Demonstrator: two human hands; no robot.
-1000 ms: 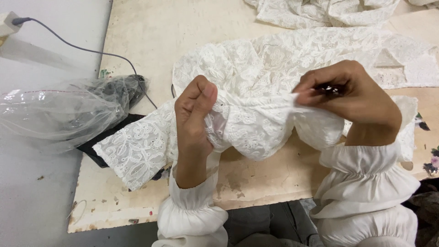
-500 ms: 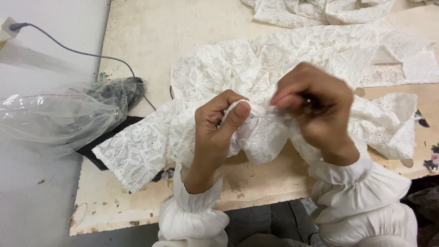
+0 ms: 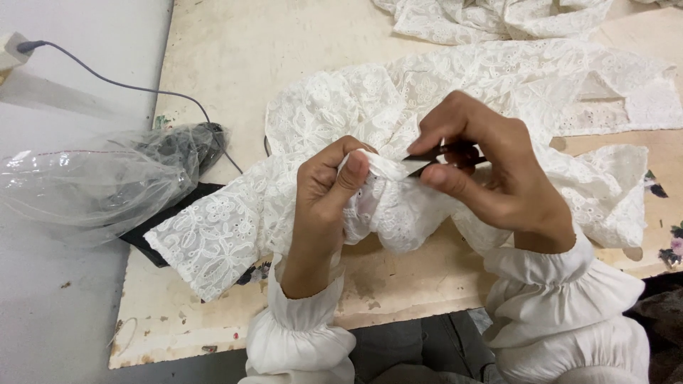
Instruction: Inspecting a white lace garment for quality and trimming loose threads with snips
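A white lace garment (image 3: 370,107) lies spread over a worn beige table (image 3: 235,64). My left hand (image 3: 327,192) pinches a bunched fold of the lace between thumb and fingers. My right hand (image 3: 491,171) holds a small dark thread clipper (image 3: 437,158) whose tip touches the fold held by the left hand. Both wrists are in white gathered sleeves (image 3: 562,299).
A clear plastic bag (image 3: 92,178) with a dark object inside lies at the table's left edge, over a black flat item (image 3: 153,235). A grey cable (image 3: 121,85) runs to a plug at far left. More white lace (image 3: 491,18) lies at the top. The table's front edge (image 3: 235,341) is near me.
My hands have come together: the right hand moved left with the clipper to the fold, and the left hand turned and tightened its pinch on the lace.
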